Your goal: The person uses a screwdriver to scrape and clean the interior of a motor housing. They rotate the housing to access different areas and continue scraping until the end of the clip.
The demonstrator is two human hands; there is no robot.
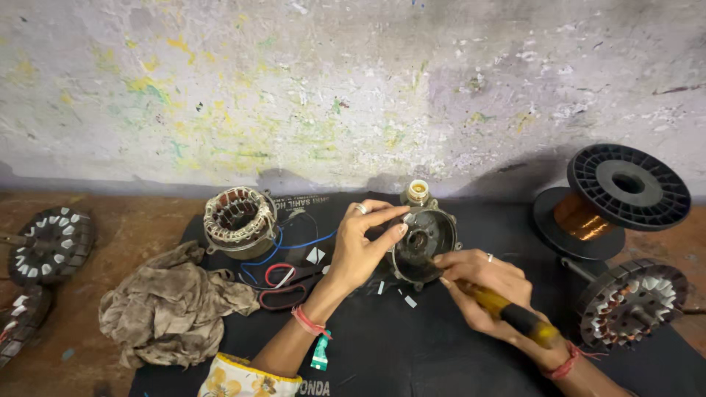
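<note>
Screwdriver [507, 312] in right hand [485, 283], tip up-left into motor housing [425, 239]

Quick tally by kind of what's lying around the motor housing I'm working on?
Motor housings: 1, steadied by the left hand
Screwdrivers: 1, in the right hand
Wound stators: 4
Copper wire spools: 1
Scissors: 1
Rags: 1
Total: 9
</note>
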